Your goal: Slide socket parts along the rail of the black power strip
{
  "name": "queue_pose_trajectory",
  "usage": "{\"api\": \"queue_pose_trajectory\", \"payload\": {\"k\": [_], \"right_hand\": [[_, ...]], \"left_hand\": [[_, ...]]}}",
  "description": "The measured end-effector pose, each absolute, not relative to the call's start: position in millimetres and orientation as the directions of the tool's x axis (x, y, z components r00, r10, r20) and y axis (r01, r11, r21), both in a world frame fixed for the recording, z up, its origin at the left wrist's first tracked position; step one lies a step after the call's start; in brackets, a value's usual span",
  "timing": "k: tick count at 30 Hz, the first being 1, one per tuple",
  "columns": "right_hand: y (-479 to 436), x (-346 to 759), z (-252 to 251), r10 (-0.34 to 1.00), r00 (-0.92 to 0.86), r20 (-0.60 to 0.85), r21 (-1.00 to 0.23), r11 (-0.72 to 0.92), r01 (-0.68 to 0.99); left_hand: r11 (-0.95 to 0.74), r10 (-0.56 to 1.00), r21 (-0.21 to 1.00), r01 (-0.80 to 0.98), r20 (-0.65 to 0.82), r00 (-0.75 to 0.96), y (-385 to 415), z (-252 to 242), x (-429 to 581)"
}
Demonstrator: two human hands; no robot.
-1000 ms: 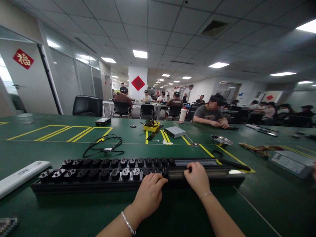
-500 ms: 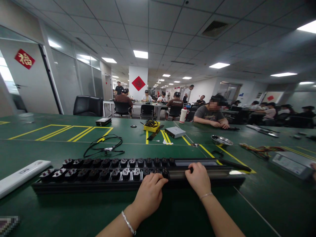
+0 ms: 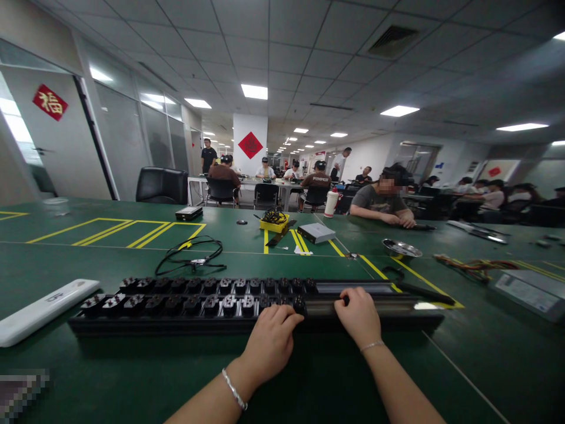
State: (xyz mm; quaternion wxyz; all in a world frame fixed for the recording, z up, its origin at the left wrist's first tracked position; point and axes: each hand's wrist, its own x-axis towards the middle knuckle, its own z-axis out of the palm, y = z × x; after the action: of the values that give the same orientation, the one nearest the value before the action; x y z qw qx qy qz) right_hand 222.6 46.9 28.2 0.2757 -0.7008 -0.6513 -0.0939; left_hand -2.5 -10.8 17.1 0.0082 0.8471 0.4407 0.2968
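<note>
A long black rail tray (image 3: pixel 168 325) lies across the table in front of me, with two rows of black socket-like modules (image 3: pixel 248 304) in its channels. Some modules show metal prongs or pale faces. My left hand (image 3: pixel 274 337) is bent over the tray's front edge beside the last module (image 3: pixel 299 304) of the near row. Its fingers are closed, and what they grip is hidden. Further right, my right hand (image 3: pixel 359 318) is curled at the bare stretch of the near channel (image 3: pixel 324 308). Thumb and forefinger are pinched around something small and dark that I cannot make out.
At left lies a white oblong bar (image 3: pixel 48 309). Behind the tray are a black cable (image 3: pixel 194 259), a yellow box of cables (image 3: pixel 273 221), a grey box (image 3: pixel 316 232) and a metal bowl (image 3: pixel 401 249). A power supply unit (image 3: pixel 529 291) sits right. Across the table, a person (image 3: pixel 382 203) leans.
The camera view has shifted slightly, so the whole scene sits a little to the right. Both hands keep nearly the same place and pose at the tray.
</note>
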Motion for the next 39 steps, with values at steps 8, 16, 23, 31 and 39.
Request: {"api": "queue_pose_trajectory", "payload": {"k": [8,16,23,31,39], "right_hand": [[45.7,221.3,30.3,0.873,0.149,0.464,-0.282,-0.014,0.959],[48.8,224.8,26.4,0.867,0.128,0.482,-0.253,-0.002,0.967],[55.0,231.9,21.1,0.855,0.096,0.51,-0.201,0.011,0.979],[55.2,234.2,22.7,0.881,0.093,0.463,-0.205,0.005,0.979],[56.8,235.5,23.7,0.892,0.09,0.442,-0.203,0.002,0.979]], "left_hand": [[-0.606,0.755,0.259,0.752,0.486,0.44,-11.8,18.8,-3.1],[-0.603,0.753,0.258,0.755,0.496,0.432,-11.9,19.5,-3.0],[-0.608,0.749,0.232,0.759,0.484,0.453,-11.5,21.6,-2.1],[-0.619,0.745,0.237,0.749,0.481,0.463,-11.8,23.2,-2.0],[-0.625,0.741,0.238,0.743,0.481,0.469,-10.7,21.9,-1.1]]}}
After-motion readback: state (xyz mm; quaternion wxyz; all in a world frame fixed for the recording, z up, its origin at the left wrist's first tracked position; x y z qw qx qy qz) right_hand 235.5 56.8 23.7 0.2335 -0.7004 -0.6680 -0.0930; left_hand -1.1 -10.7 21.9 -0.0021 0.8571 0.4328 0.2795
